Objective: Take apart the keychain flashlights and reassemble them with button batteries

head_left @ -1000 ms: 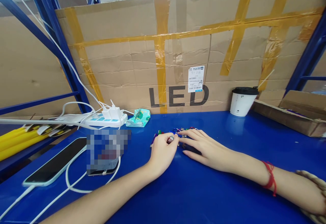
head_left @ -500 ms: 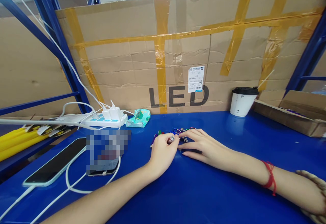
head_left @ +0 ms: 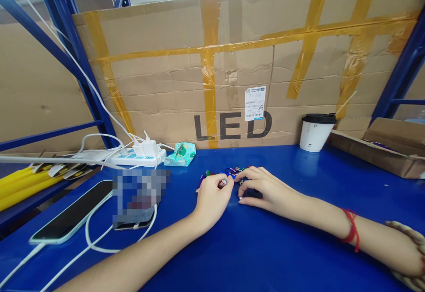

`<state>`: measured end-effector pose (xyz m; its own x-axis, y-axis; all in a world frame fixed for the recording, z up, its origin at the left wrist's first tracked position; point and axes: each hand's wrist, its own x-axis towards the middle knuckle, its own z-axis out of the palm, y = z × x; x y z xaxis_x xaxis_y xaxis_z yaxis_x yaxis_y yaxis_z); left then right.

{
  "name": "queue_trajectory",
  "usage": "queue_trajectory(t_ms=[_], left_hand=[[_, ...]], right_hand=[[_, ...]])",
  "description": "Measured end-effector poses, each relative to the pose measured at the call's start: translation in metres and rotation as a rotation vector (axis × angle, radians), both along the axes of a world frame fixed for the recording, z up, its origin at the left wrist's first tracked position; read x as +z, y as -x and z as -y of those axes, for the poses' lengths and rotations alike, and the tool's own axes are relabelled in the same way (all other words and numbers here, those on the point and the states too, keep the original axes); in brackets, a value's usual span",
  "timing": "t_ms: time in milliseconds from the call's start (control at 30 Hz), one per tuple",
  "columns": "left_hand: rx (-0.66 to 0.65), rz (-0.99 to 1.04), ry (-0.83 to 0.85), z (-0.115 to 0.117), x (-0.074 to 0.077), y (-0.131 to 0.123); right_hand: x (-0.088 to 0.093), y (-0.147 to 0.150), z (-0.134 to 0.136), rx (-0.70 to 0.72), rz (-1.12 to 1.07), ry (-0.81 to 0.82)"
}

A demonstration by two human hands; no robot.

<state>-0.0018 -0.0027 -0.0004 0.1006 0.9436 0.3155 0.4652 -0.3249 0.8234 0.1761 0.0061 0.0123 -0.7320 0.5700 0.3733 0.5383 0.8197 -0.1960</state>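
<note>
**Item 1. Right hand** (head_left: 262, 189), on the blue bench (head_left: 265, 259), in front of the LED carton (head_left: 232, 125); red cord (head_left: 351, 232) at the wrist.
- Change: the fingers lay stretched flat half a second ago and are now curled in, tips drawn back toward the palm.
- Grip half closed. What it has hold of, if anything, cannot be told (the knuckles hide it).
- Judged: the hand has gone from resting to working at a piece on the near edge of the pile.

**Item 2. Left hand** (head_left: 212, 197), just left of the right hand, same distance from the LED carton; unmoved.
- Grip closed, thumb and forefinger pinching the dark-red piece (head_left: 223, 182).

**Item 3. Dark-red piece.** Small, short, cylindrical, with a silvery end cap. It is held just off the bench between the two hands.

**Item 4. Pile of coloured pieces** (head_left: 232, 170), touching the fingertips on the side toward the LED carton; blue, red and green bits (too small to tell apart).

**Item 5. Paper cup** (head_left: 315, 132), dark lid, against the foot of the LED carton, to its right.
</note>
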Motion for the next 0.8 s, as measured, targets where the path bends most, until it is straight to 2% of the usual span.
queue_trajectory(t_ms=[233,367,533,633,800], left_hand=[[0.001,-0.009,0.003,0.000,0.002,0.000],[0.000,-0.018,0.005,0.001,0.001,0.000],[0.028,-0.066,-0.019,0.004,0.002,-0.001],[0.028,-0.147,-0.048,0.008,0.004,-0.002],[-0.006,-0.250,-0.043,0.012,0.006,-0.002]], right_hand=[[0.001,0.002,0.000,0.009,0.009,-0.032],[0.003,-0.001,-0.001,0.011,-0.017,-0.191],[0.008,-0.005,0.003,-0.051,-0.252,-0.422],[0.008,-0.002,0.010,0.021,-0.303,-0.489],[0.004,0.005,0.016,0.137,-0.279,-0.513]])
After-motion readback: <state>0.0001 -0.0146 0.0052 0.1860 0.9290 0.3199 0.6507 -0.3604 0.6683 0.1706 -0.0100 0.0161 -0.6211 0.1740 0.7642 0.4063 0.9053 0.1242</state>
